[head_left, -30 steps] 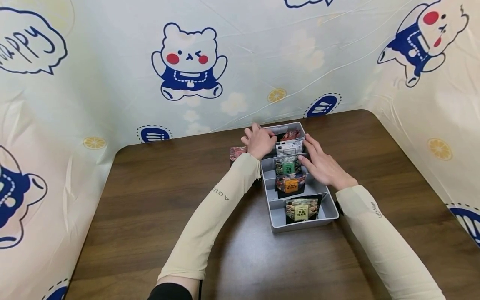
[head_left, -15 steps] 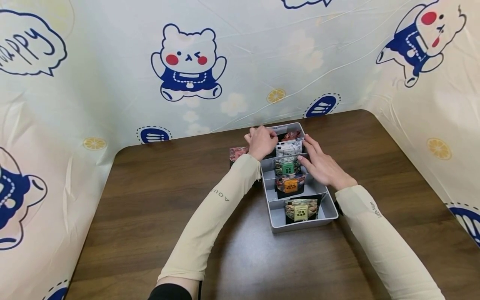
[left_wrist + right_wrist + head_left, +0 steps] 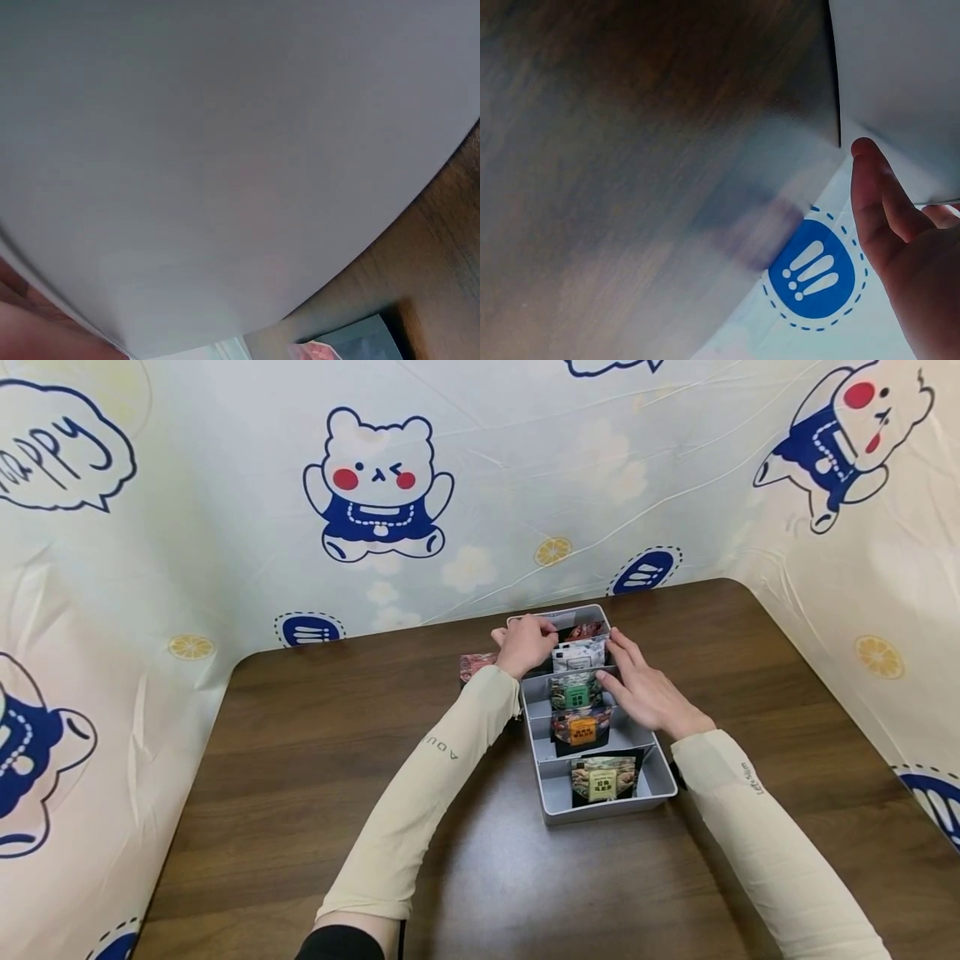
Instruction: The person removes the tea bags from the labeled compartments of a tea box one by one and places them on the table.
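Note:
A grey divided tray (image 3: 551, 818) holds a row of small pouches, one to a compartment where visible. My left hand (image 3: 524, 647) reaches over its far left corner, fingers bent down into the back compartment beside a red pouch (image 3: 585, 631). Whether those fingertips pinch something there I cannot tell. My right hand (image 3: 654, 693) grips the right wall, fingers against the outside and thumb over the rim near a green-label pouch (image 3: 576, 692). In the right wrist view, fingertips (image 3: 864, 150) press on the tray's outer wall (image 3: 900, 82).
Another red pouch (image 3: 474, 667) lies on the brown table (image 3: 315, 760), left of the tray and partly behind the left wrist. White (image 3: 579, 656), orange (image 3: 582, 729) and yellow-label (image 3: 604, 781) pouches stand in the tray. A printed cloth (image 3: 495, 510) hangs behind the table.
My left hand has lowered slightly rightward into the back compartment, its raised fingers now bent down. The right hand and the tray stay where they were.

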Action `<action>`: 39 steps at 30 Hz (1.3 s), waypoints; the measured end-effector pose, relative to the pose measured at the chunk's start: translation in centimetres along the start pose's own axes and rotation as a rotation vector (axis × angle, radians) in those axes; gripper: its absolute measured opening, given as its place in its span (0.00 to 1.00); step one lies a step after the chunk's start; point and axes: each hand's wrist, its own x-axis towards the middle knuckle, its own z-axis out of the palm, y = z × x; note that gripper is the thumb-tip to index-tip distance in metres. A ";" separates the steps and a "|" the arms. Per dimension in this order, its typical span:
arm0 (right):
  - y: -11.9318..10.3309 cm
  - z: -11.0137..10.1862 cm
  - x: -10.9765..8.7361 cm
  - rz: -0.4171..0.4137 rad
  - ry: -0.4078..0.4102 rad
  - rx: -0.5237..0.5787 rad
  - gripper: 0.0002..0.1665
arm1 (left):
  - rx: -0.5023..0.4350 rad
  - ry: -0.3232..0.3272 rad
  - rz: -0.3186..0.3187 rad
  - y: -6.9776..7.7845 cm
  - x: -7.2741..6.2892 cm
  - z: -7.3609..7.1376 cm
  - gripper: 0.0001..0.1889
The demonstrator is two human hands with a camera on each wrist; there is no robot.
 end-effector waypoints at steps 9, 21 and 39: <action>-0.1 0.0 0.0 0.003 0.001 0.004 0.43 | -0.027 0.000 -0.006 0.0 0.0 -0.1 0.11; -0.3 -0.1 0.0 0.011 -0.001 0.005 0.43 | -0.031 0.013 0.027 -0.4 0.1 -0.4 0.12; -0.2 0.0 -0.1 -0.009 0.004 0.006 0.43 | -0.119 0.047 0.007 -1.3 -0.2 -1.9 0.12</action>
